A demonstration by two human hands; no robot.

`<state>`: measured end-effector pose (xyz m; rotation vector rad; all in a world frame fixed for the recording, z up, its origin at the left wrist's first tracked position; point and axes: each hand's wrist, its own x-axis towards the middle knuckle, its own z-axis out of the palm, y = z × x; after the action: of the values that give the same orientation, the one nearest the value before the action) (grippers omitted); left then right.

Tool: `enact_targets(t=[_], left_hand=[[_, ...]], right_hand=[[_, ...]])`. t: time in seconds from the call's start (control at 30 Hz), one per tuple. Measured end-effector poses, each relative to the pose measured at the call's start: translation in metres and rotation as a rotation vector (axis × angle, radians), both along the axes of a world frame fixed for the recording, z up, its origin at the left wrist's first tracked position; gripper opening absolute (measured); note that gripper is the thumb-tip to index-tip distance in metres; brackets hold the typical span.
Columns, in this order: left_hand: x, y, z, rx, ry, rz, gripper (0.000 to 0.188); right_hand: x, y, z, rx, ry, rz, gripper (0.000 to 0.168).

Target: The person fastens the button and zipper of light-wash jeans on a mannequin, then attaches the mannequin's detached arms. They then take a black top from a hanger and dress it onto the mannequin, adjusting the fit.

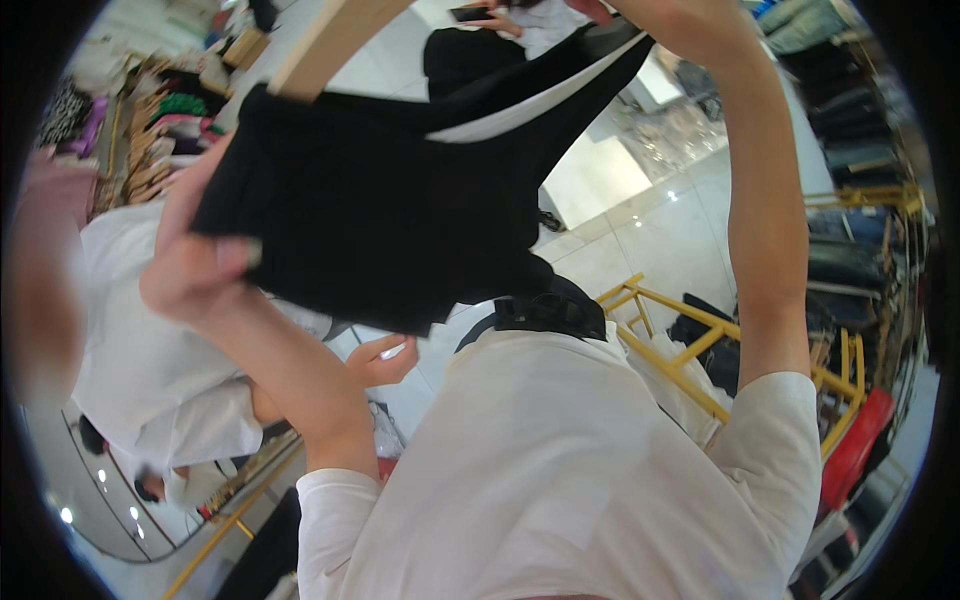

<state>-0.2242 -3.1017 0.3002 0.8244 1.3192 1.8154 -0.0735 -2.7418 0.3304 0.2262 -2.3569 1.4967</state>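
Note:
A black garment with a white strip inside its opening is spread out before me. My left hand, blurred by motion, grips its left edge, with the thumb over the cloth. My right hand is cut off by the top of the view, so its fingers are hidden. The garment's upper right corner stretches up against that hand. From the garment's upper left side rises a flat piece of pale wood, perhaps a hanger arm; its far end is out of view.
Close on my left stands a person in white; a hand shows below the garment. At the top, another person holds a phone. Yellow metal rack frames and stacked jeans line the right. Clothes hang on the left.

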Motion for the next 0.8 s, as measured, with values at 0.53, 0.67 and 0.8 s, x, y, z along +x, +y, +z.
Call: enact_targets(t=[0.53,0.67,0.8], left_hand=[[0.124,0.317,0.008,0.372,1.159,0.321,0.043],[0.180,0.405,0.002,0.479,1.422,0.475,0.039],[0.220,0.480,-0.009,0.521,1.341,0.353,0.030]], right_hand=[[0.225,0.114,0.030,0.120,0.059,-0.927,0.028],[0.271,0.144,0.032,0.145,0.043,-1.050,0.027],[0.321,0.192,0.031,0.183,0.016,-1.124,0.028]])
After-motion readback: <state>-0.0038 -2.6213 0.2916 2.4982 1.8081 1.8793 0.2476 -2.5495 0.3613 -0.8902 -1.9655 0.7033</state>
